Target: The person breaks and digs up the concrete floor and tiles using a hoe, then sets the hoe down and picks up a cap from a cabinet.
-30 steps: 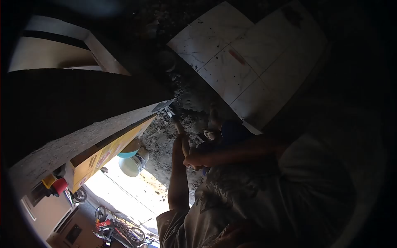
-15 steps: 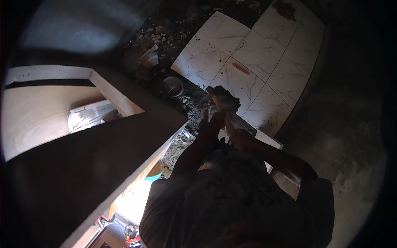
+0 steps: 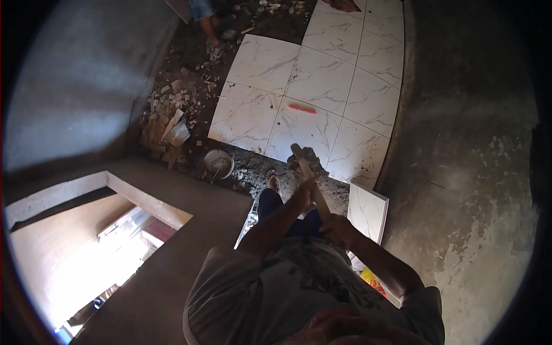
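A long-handled tool with a wooden handle slants through both of my hands. My left hand is wrapped round the handle's middle, and my right hand grips it lower down, close to my body. At its far end a dark clump of wet mortar lies at the near edge of the white marbled tiles; the tool's head cannot be made out. A red object rests on the tiles. Grey mortar covers the ground around my sandalled foot.
A round bucket stands left of the mortar, near broken rubble. Another person's leg shows at the top left. One tile leans at the right. Walls rise on both sides.
My view has swung from the bright doorway side toward the tiles. Both hands and the tool have come round to the tile edge, where the mortar clump now sits.
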Demonstrator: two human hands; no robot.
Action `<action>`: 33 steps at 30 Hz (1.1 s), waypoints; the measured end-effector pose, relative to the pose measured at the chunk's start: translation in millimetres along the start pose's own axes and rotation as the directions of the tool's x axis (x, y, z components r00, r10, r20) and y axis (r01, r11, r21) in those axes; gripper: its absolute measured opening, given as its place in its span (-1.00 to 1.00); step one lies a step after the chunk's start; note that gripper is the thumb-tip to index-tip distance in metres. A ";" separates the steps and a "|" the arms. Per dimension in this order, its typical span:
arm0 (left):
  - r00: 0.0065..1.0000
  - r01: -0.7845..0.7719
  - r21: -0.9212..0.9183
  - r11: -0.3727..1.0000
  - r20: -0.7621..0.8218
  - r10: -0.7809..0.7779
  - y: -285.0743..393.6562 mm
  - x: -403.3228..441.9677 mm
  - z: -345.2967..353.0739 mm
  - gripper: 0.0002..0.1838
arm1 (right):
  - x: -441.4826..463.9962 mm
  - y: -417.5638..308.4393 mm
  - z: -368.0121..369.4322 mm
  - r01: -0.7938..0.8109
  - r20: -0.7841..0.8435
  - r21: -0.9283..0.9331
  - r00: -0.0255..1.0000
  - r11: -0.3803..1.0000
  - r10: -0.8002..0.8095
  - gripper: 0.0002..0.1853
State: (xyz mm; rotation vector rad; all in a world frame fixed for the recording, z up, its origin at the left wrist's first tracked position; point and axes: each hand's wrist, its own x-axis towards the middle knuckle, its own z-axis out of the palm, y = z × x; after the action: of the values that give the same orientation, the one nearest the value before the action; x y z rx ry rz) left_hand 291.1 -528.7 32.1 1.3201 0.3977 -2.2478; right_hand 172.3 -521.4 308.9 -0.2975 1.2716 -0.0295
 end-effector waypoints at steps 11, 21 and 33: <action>0.992 0.072 -0.007 0.997 -0.102 -0.072 39.2 20.2 4.9 -0.75 | 52.8 -77.8 -10.6 -0.093 0.087 0.327 0.994 0.940 0.068 -0.76; 0.975 -0.219 0.197 0.956 0.072 0.208 221.5 -19.5 91.5 -0.78 | 28.3 -192.5 16.8 0.236 0.064 0.388 0.957 0.891 -0.281 -0.66; 0.664 -0.668 0.583 0.463 0.186 0.724 501.4 21.4 201.1 -0.89 | 221.7 -258.8 29.8 0.755 -0.120 -0.165 0.624 0.635 -0.772 -0.69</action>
State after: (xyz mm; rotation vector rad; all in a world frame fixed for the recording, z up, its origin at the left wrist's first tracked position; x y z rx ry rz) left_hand 413.8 -1049.2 111.9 1.5007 -0.8302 -1.5997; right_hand 303.6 -805.3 170.3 -0.9399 1.2399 -0.7561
